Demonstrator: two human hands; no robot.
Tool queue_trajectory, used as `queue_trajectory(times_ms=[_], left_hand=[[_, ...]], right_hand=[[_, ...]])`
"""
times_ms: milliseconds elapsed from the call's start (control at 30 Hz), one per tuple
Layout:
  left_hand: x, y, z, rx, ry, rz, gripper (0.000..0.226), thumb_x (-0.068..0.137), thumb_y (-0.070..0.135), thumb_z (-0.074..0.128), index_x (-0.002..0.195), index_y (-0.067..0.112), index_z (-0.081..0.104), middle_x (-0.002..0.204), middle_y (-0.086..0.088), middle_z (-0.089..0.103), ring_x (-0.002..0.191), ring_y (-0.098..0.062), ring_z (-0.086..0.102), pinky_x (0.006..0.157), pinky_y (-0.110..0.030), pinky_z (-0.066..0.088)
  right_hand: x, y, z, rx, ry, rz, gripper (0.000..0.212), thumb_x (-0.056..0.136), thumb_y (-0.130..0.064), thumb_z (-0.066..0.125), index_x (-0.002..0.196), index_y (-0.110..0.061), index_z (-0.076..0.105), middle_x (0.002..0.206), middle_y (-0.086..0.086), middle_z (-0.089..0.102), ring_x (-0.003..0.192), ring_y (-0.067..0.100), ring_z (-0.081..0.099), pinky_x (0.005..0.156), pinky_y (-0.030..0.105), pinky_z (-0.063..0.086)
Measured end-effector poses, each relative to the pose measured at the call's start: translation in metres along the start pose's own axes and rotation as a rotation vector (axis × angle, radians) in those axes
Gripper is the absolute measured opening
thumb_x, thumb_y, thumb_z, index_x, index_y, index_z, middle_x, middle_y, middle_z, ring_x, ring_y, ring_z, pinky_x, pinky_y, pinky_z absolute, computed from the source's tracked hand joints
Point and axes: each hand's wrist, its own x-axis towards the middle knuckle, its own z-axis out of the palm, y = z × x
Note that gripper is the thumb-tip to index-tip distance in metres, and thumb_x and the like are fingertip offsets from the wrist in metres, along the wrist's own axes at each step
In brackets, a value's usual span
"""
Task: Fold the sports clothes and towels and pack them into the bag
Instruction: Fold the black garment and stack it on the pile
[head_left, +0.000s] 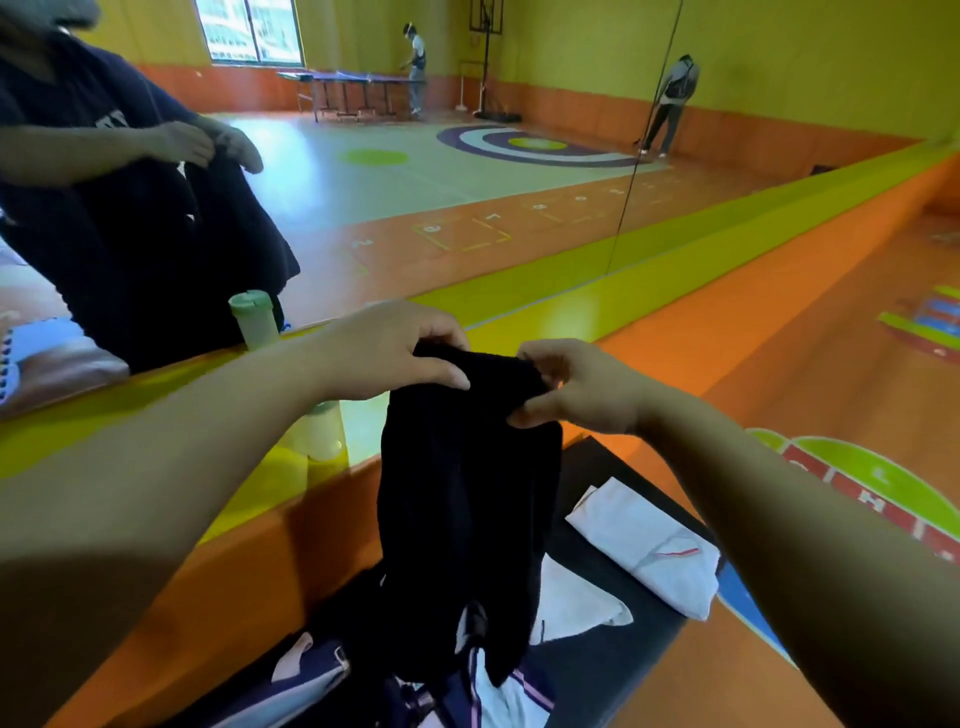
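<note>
A black garment (467, 499) hangs down in front of me, lifted by its top edge. My left hand (395, 353) grips that edge on the left, thumb over the cloth. My right hand (576, 387) pinches the same edge on the right. Below lies a dark table (613, 660) with a folded white cloth (649, 545) at the right and a smaller white cloth (576, 603) beside the garment. At the bottom sits a heap of navy-and-white sports clothes (493, 696). No bag is clearly visible.
A wall mirror (467, 182) stands straight ahead above an orange-and-yellow ledge (291, 499). A pale green bottle (322, 431) stands on the ledge behind my left wrist. Orange gym floor (805, 364) spreads to the right. People are reflected far off.
</note>
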Motion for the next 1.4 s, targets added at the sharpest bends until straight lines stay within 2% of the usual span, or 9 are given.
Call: queue_trajectory(times_ms=[167,300,467,600,700,800,1000,1167,1400], left_hand=[[-0.001,-0.002,-0.001,0.116,-0.089,-0.051,0.022,0.072,0.042,0.078,0.078,0.03,0.06,0.071,0.01,0.062,0.065,-0.005,0.055,0.061,-0.022,0.041],[-0.004,-0.015,0.008,0.18,-0.233,-0.111,0.016,0.077,0.039,0.074,0.078,0.027,0.063,0.072,0.007,0.062,0.067,-0.003,0.057,0.059,-0.019,0.041],[-0.006,-0.028,0.003,0.193,-0.324,-0.176,0.006,0.085,0.035,0.066,0.085,0.031,0.062,0.085,0.007,0.066,0.081,-0.009,0.061,0.076,-0.032,0.049],[0.003,-0.03,-0.012,0.434,-0.21,-0.15,0.023,0.088,0.038,0.06,0.106,0.023,0.061,0.081,0.013,0.054,0.078,-0.012,0.05,0.066,-0.026,0.036],[0.011,-0.03,-0.024,0.635,-0.11,-0.121,0.031,0.088,0.044,0.057,0.112,0.025,0.058,0.076,0.011,0.044,0.086,-0.019,0.05,0.072,-0.028,0.039],[0.014,-0.033,-0.033,0.834,-0.125,-0.166,0.031,0.086,0.049,0.054,0.11,0.029,0.057,0.074,0.01,0.04,0.086,-0.019,0.048,0.074,-0.029,0.034],[0.006,-0.061,-0.034,0.999,-0.293,-0.257,0.033,0.086,0.054,0.047,0.109,0.034,0.057,0.098,0.006,0.054,0.106,-0.016,0.043,0.084,-0.035,0.037],[0.007,-0.064,-0.038,1.062,-0.278,-0.275,0.044,0.089,0.062,0.041,0.119,0.034,0.056,0.114,0.008,0.053,0.111,-0.018,0.037,0.084,-0.034,0.04],[0.004,-0.064,-0.049,1.03,-0.257,-0.078,0.043,0.09,0.061,0.038,0.112,0.033,0.062,0.131,0.028,0.042,0.113,-0.013,0.031,0.09,-0.03,0.042]], right_hand=[[-0.008,-0.013,-0.029,-0.167,0.203,-0.097,0.026,0.072,-0.005,0.074,0.067,-0.023,0.057,0.095,0.004,0.055,0.083,0.015,0.054,0.069,0.026,0.039],[-0.018,-0.015,-0.053,-0.221,0.306,-0.056,0.031,0.072,-0.006,0.072,0.062,-0.017,0.046,0.062,-0.006,0.041,0.057,0.005,0.038,0.057,0.028,0.028],[-0.031,-0.012,-0.076,-0.461,0.312,-0.012,0.028,0.072,-0.023,0.078,0.066,-0.018,0.052,0.059,-0.004,0.046,0.057,0.012,0.042,0.052,0.029,0.03],[-0.035,-0.006,-0.084,-0.777,0.27,0.004,0.034,0.072,-0.043,0.077,0.064,-0.022,0.05,0.062,-0.004,0.05,0.063,0.02,0.049,0.054,0.032,0.036],[-0.038,0.0,-0.093,-0.815,0.283,0.052,0.04,0.075,-0.049,0.072,0.056,-0.027,0.044,0.059,-0.005,0.047,0.058,0.012,0.045,0.051,0.031,0.032],[-0.042,0.008,-0.105,-0.787,0.326,0.088,0.037,0.077,-0.047,0.072,0.057,-0.027,0.047,0.059,-0.003,0.047,0.061,0.022,0.048,0.053,0.033,0.038],[-0.048,0.019,-0.121,-0.808,0.346,0.032,0.034,0.08,-0.039,0.071,0.064,-0.017,0.05,0.071,0.0,0.048,0.081,0.029,0.047,0.066,0.044,0.046],[-0.045,0.022,-0.121,-0.913,0.344,0.025,0.022,0.083,-0.034,0.07,0.102,-0.024,0.069,0.096,-0.005,0.06,0.097,0.021,0.041,0.08,0.04,0.045],[-0.044,0.03,-0.129,-1.062,0.365,0.065,0.018,0.082,-0.031,0.07,0.098,-0.023,0.068,0.105,-0.008,0.064,0.105,0.022,0.042,0.08,0.04,0.045]])
